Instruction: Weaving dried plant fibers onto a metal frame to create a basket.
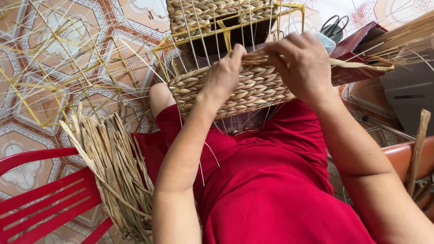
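Bright, even daylight fills the scene, strongest at the top right, where the patterned floor tiles (398, 11) wash out to near white. Shadows are soft and shallow; the darkest patch sits inside the wire frame (235, 31) behind the woven basket (253, 86). The red cloth (271, 180) is richly saturated with gentle folds of shade. Focus is sharp at the centre on both hands and the weave. The wide lens bends lines at the edges, and the straw bundle (117, 171) and red chair (45, 194) look slightly stretched and softer.
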